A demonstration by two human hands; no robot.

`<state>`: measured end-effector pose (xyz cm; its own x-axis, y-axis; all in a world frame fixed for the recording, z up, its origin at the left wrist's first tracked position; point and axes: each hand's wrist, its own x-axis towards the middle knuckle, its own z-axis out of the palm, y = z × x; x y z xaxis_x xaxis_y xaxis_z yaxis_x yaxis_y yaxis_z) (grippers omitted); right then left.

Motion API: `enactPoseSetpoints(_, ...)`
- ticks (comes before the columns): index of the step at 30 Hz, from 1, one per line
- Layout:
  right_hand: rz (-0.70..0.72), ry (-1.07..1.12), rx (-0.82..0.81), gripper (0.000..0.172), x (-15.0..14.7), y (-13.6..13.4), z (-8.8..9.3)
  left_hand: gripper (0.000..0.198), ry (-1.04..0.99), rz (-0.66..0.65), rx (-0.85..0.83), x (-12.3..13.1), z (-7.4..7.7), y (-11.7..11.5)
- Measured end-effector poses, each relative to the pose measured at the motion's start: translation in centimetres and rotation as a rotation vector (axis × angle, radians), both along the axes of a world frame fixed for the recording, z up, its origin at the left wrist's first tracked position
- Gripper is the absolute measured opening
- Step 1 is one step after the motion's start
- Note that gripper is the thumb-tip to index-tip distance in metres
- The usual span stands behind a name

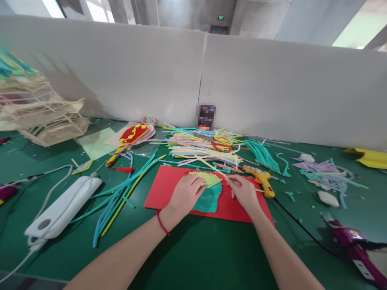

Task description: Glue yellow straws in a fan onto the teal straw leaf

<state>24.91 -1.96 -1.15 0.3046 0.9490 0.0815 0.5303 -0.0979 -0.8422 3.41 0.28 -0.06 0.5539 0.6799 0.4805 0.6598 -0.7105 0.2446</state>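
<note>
A red board (172, 175) lies flat on the table. On it sits a teal patch (208, 199) made of rows of pipe cleaners, topped by a yellow-green section (211, 179). My left hand (187, 191), a red cord at its wrist, holds this piece at its left side with bent fingers. Pinched between the thumb and fingers of my right hand (243, 191) is a pale yellow pipe cleaner (210, 165), slanting up to the left. Part of the yellow-green section is hidden under my left fingers.
Behind the board lies a pile of pipe cleaners (202, 151) with scissors (222, 144). A yellow glue gun (263, 179) rests at the board's right edge, a purple hot tool (353, 241) further right. A white power strip (65, 205) and teal stems (121, 201) lie left. A partition (121, 68) stands behind.
</note>
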Motion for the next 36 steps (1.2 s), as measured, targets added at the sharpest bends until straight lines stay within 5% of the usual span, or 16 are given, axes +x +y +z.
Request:
enactPoseSetpoints(11, 0.098, 0.057, 0.077, 0.043, -0.8, 0.9, -0.9, 0.018, 0.107, 0.021, -0.002, 1.5, -0.5, -0.1)
enactPoseSetpoints(26, 0.045, 0.067, 0.017, 0.044, -1.1, 1.1, -0.4, 0.016, 0.099, -0.02, -0.005, 1.4, -1.0, 0.8)
enactPoseSetpoints(36, 0.051, 0.089, 0.024, 0.032, -1.2, 1.2, -0.4, 0.013, 0.139, -0.045, 0.017, 1.2, -0.6, 0.7)
